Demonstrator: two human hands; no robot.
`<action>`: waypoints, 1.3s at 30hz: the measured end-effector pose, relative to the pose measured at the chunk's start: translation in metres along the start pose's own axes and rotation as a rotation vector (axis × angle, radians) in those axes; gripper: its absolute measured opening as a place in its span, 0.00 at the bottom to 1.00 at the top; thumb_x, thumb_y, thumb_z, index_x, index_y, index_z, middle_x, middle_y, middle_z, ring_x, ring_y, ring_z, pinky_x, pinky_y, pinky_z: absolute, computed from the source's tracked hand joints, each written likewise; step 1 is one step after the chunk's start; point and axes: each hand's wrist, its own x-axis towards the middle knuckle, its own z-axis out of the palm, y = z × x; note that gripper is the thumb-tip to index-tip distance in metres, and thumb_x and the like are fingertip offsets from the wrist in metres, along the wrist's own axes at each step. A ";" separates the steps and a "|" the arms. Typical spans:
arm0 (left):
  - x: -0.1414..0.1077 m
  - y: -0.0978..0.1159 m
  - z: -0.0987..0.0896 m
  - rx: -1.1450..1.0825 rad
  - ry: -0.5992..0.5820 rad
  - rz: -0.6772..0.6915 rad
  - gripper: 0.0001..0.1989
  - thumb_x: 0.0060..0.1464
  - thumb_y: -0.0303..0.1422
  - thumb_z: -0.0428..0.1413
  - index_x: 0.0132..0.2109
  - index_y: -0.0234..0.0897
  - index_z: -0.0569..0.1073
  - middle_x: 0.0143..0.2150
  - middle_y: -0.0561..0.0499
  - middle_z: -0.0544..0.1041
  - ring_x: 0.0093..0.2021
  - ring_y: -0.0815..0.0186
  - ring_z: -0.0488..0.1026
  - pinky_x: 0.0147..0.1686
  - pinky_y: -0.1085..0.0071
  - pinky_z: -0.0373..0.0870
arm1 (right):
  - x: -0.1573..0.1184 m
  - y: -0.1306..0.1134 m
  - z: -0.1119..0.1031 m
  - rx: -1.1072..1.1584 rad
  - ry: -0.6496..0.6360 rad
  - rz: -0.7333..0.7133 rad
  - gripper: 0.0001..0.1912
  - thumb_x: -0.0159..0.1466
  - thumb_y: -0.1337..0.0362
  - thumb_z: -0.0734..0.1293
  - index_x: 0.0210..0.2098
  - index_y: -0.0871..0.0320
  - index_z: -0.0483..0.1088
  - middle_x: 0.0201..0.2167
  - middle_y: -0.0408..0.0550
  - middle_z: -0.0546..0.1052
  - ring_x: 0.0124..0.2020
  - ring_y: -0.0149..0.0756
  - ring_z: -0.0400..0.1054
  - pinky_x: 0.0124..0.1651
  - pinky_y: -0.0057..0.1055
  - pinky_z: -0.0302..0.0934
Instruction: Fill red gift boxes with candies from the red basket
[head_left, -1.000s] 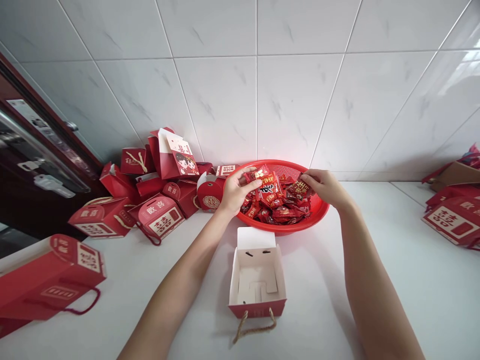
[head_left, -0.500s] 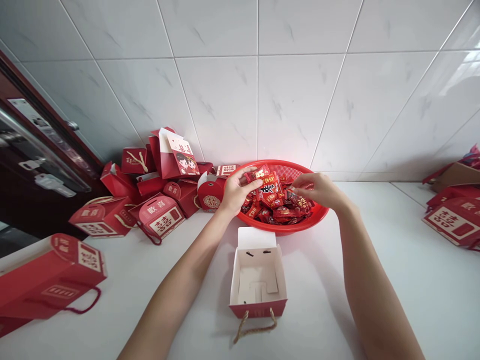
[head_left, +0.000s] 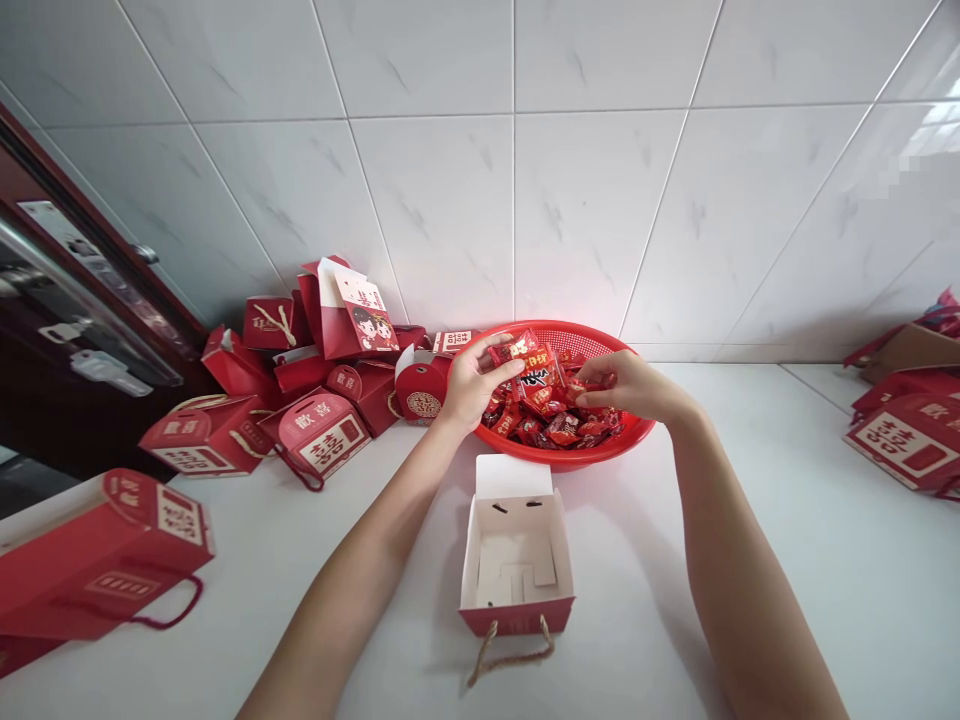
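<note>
A red plastic basket (head_left: 600, 452) holds a heap of red-wrapped candies (head_left: 562, 428). At its left side my left hand (head_left: 477, 378) is closed around several wrapped candies (head_left: 534, 368), held above the heap. My right hand (head_left: 628, 384) reaches into the right part of the basket, fingers bent together at a candy; the fingertips partly cover it. In front of the basket a small red gift box (head_left: 517, 560) stands with its lid flap up. Its white inside holds nothing, and a twisted rope handle (head_left: 517, 660) lies toward me.
Several red gift boxes (head_left: 322, 435) are piled at the left against the tiled wall (head_left: 442, 220). A larger red box (head_left: 112, 560) lies nearer at the left. More red boxes (head_left: 907, 440) stand at the far right. A dark door with keys (head_left: 109, 370) is at the left edge.
My right hand has moved slightly left and down among the candies, its fingers now at a candy there. Some candies in the heap have shifted. My left hand has hardly moved.
</note>
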 end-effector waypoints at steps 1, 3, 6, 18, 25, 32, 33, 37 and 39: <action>0.000 0.000 0.000 -0.005 -0.001 0.001 0.25 0.37 0.35 0.73 0.46 0.38 0.80 0.49 0.47 0.82 0.52 0.54 0.79 0.51 0.58 0.77 | -0.002 -0.001 -0.002 0.056 0.042 -0.011 0.10 0.53 0.56 0.73 0.28 0.56 0.74 0.28 0.45 0.75 0.30 0.37 0.67 0.32 0.35 0.60; 0.000 0.000 0.000 -0.013 -0.005 -0.001 0.26 0.37 0.34 0.74 0.46 0.39 0.80 0.49 0.47 0.83 0.52 0.54 0.79 0.51 0.57 0.77 | -0.004 -0.002 -0.004 0.146 0.100 -0.004 0.13 0.54 0.53 0.73 0.32 0.57 0.75 0.27 0.45 0.76 0.29 0.37 0.68 0.31 0.35 0.61; 0.000 0.000 -0.001 -0.023 -0.010 -0.006 0.26 0.37 0.35 0.74 0.46 0.39 0.80 0.49 0.47 0.83 0.51 0.54 0.79 0.51 0.57 0.77 | -0.007 -0.003 -0.007 0.240 0.145 0.040 0.17 0.55 0.53 0.74 0.37 0.58 0.77 0.25 0.46 0.76 0.27 0.36 0.68 0.30 0.35 0.62; 0.000 0.001 0.001 -0.038 0.025 -0.004 0.27 0.33 0.34 0.74 0.45 0.39 0.80 0.44 0.49 0.83 0.49 0.56 0.79 0.52 0.58 0.76 | 0.001 0.007 -0.002 -0.356 0.198 0.179 0.17 0.54 0.75 0.68 0.42 0.57 0.79 0.41 0.53 0.82 0.47 0.50 0.75 0.46 0.39 0.69; -0.001 0.002 0.001 -0.021 0.015 -0.013 0.26 0.36 0.35 0.74 0.46 0.39 0.80 0.46 0.49 0.83 0.47 0.57 0.79 0.49 0.60 0.76 | 0.006 -0.016 0.023 -0.305 -0.182 0.106 0.20 0.55 0.79 0.65 0.37 0.53 0.82 0.40 0.46 0.84 0.43 0.42 0.77 0.42 0.31 0.69; -0.001 0.002 0.001 -0.035 0.018 -0.014 0.26 0.35 0.34 0.74 0.45 0.39 0.80 0.45 0.49 0.83 0.48 0.57 0.79 0.51 0.59 0.76 | 0.011 -0.003 0.035 -0.279 -0.242 0.115 0.27 0.49 0.77 0.71 0.45 0.47 0.82 0.53 0.48 0.81 0.50 0.51 0.76 0.41 0.35 0.70; -0.001 0.002 0.001 -0.041 0.015 -0.014 0.26 0.35 0.34 0.74 0.45 0.39 0.80 0.45 0.49 0.83 0.48 0.56 0.79 0.51 0.58 0.76 | 0.012 -0.001 0.036 -0.268 -0.240 0.104 0.23 0.48 0.76 0.71 0.41 0.48 0.82 0.50 0.48 0.82 0.48 0.50 0.76 0.40 0.35 0.69; -0.001 0.001 0.001 -0.050 0.002 -0.005 0.27 0.36 0.35 0.74 0.46 0.39 0.79 0.42 0.49 0.83 0.47 0.57 0.80 0.52 0.57 0.75 | 0.015 0.002 0.033 -0.200 -0.188 0.061 0.09 0.47 0.74 0.72 0.25 0.54 0.73 0.33 0.47 0.81 0.36 0.45 0.75 0.34 0.34 0.65; 0.000 0.000 0.000 -0.049 0.017 0.004 0.26 0.35 0.35 0.74 0.46 0.39 0.80 0.41 0.50 0.83 0.45 0.58 0.80 0.50 0.58 0.76 | 0.013 0.003 0.027 -0.160 -0.128 0.040 0.08 0.51 0.70 0.72 0.25 0.54 0.68 0.30 0.46 0.78 0.35 0.42 0.73 0.35 0.35 0.65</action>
